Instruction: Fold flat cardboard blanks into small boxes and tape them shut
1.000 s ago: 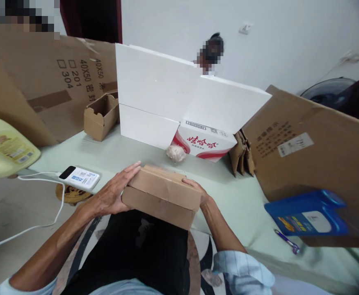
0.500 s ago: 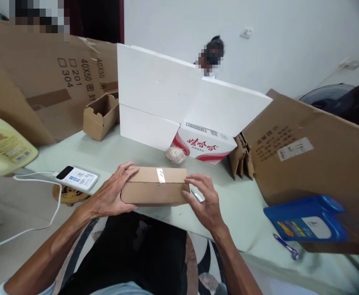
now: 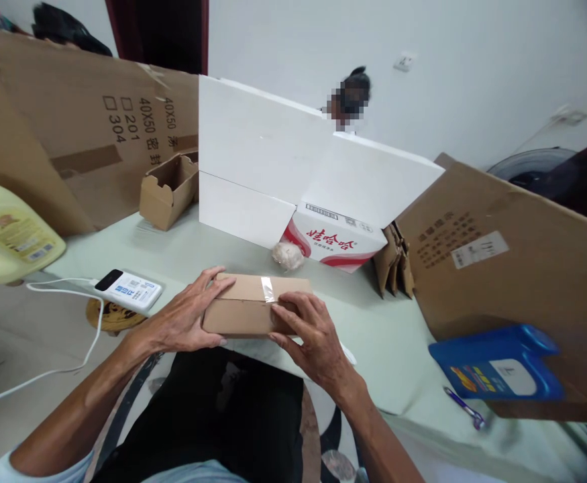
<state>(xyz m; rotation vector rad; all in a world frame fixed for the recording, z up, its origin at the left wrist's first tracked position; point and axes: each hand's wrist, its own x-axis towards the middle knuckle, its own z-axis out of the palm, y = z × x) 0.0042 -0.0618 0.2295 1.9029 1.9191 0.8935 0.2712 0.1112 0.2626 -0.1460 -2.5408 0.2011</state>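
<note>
Brown rectangular cardboard box (image 3: 240, 317), clear shiny tape strip (image 3: 267, 289) on it, sits by the near edge of the pale green cloth-covered table (image 3: 384, 349). Left hand (image 3: 187, 316) spread, gripping the box's left end; right hand (image 3: 314, 333) half-curled, fingertips on the box beside the tape, whether gripping cannot be told.

My oblong brown cardboard box (image 3: 240, 318) looks matt and smooth, its short clear plastic tape strip (image 3: 268, 288) glossy.

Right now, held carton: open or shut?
Shut on visible faces: the brown box has panels meeting closely, clear tape reaching their seam.
</note>
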